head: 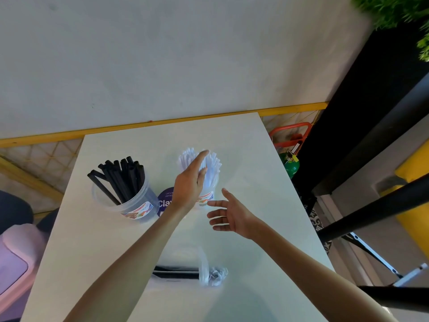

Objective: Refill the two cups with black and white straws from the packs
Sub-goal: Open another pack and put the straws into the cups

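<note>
Both hands empty at the white cup (pixel 208 194)
Left hand (pixel 190 182) flat, fingers straight, at its white straws (pixel 213 163); right hand (pixel 232 214) relaxed, spread, just right. Black cup (pixel 139 205) left of it; pack (pixel 183 273) nearer the person.

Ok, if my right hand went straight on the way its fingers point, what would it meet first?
Your right hand would probably meet the cup of white straws first, low on its wall; depth is unclear.

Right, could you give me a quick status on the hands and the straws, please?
Left hand open, at white straws. Right hand open, empty, beside them. Black straws in their cup. Pack lies nearer, nothing blocking.
</note>
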`<move>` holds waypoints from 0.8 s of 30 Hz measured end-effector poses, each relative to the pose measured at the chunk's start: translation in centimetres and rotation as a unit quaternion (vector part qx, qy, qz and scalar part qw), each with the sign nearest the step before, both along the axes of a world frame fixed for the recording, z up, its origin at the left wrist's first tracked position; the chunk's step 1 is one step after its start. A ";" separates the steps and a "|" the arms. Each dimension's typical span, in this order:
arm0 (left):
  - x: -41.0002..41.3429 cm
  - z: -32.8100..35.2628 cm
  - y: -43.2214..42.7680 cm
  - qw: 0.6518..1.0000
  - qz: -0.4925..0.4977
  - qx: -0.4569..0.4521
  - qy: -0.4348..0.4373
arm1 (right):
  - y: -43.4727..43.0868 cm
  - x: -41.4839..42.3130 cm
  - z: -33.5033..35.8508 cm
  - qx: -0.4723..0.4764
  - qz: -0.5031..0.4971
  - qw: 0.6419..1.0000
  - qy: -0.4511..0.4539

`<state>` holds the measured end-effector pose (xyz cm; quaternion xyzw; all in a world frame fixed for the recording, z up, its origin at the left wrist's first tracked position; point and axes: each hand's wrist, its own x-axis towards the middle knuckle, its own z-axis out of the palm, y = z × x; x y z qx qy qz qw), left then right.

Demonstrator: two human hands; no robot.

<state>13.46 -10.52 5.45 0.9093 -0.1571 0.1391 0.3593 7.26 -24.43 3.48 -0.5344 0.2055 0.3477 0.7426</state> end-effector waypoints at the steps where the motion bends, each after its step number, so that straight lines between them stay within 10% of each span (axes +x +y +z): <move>1: 0.0 -0.6 0.0 1.000 -0.001 0.009 0.006 | 0.0 0.1 -0.1 -0.001 -0.001 1.000 0.002; 8: 1.3 -3.5 1.2 0.956 -0.041 0.231 -0.176 | -0.1 0.3 -0.5 -0.005 -0.002 1.000 0.012; 24: 1.2 -1.3 1.4 0.959 0.013 0.283 -0.031 | 1.8 0.0 0.2 -0.007 0.010 1.000 0.011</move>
